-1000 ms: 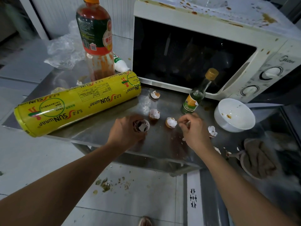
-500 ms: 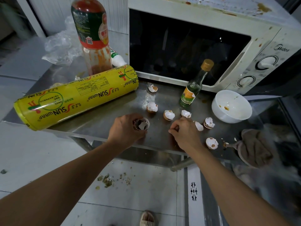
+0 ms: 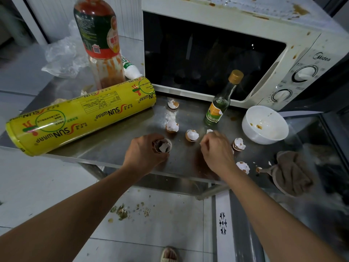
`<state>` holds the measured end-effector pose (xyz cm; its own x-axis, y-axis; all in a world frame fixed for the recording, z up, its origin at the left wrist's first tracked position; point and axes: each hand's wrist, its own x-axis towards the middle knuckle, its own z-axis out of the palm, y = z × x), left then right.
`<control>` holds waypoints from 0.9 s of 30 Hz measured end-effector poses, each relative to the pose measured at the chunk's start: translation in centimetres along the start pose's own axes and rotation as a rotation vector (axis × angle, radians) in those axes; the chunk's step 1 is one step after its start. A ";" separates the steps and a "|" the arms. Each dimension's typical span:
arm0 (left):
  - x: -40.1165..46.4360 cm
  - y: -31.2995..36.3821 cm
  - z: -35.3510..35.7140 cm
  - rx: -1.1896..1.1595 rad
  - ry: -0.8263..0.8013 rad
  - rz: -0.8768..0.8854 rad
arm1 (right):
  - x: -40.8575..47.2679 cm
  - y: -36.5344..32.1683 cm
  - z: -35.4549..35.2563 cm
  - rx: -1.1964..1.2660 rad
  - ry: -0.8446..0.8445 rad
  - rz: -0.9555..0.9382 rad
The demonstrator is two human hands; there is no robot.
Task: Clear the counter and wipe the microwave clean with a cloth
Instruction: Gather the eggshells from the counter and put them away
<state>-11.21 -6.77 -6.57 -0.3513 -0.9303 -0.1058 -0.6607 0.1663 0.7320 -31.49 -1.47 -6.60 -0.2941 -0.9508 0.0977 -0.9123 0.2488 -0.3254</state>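
At the bottom a foot in a sandal (image 3: 169, 253) stands on the tiled floor (image 3: 47, 182), with food crumbs (image 3: 123, 212) on the tiles just in front of the bench (image 3: 105, 146).

The left hand (image 3: 145, 154) rests on the bench with its fingers curled round an eggshell cup (image 3: 163, 145). Smaller bits of shell sit inside that cup. The right hand (image 3: 217, 150) is just beside it. Its fingers are bent together near a small shell bit (image 3: 209, 131), but one cannot tell if they pinch anything.

Near the right hand lie more broken eggshells: one (image 3: 192, 135) between the hands, one (image 3: 172, 127) a little farther back, one (image 3: 238, 144) to the right, one (image 3: 243, 166) by the wrist at the bench edge, and one (image 3: 173, 104) close to the microwave.

The brown cloth (image 3: 291, 173) lies bunched up at the right end of the bench, apart from both hands. A white bowl (image 3: 264, 124) behind it holds only brown smears of sauce.

A big yellow roll of cling wrap (image 3: 81, 114) lies on its side at the left. A small glass bottle (image 3: 221, 103) with a tan cap stands in front of the microwave and looks nearly empty. A tall sauce bottle (image 3: 100, 40) has red sauce streaks inside its lower part. A small white bottle (image 3: 131, 68) lies behind it, beside a crumpled clear plastic bag (image 3: 62, 55).

The white microwave (image 3: 245, 21) stands at the back, door shut, with brown splashes on its top and front.
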 end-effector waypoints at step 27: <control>-0.1 2.1 2.0 0.005 -0.056 0.022 | -2.9 1.6 -0.2 -0.027 -0.023 0.117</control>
<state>-13.91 -5.63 -6.33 -0.4022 -0.9066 -0.1276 -0.6557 0.1880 0.7312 -32.11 1.76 -7.19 -0.3927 -0.9189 0.0385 -0.8795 0.3630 -0.3079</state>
